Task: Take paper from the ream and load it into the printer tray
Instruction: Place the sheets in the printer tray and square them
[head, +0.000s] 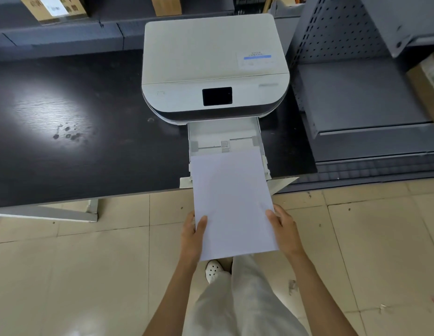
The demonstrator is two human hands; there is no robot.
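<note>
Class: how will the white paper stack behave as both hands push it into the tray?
The white paper stack looks thin, so probably light and bendy. Held at both sides by left hand and right hand, it lies flat, likely sliding smoothly into the white printer tray.

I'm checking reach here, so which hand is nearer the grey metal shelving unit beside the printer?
Right. The right hand grips the white paper stack's edge on the side facing the grey metal shelving unit; the left hand holds the opposite edge, farther away.
</note>
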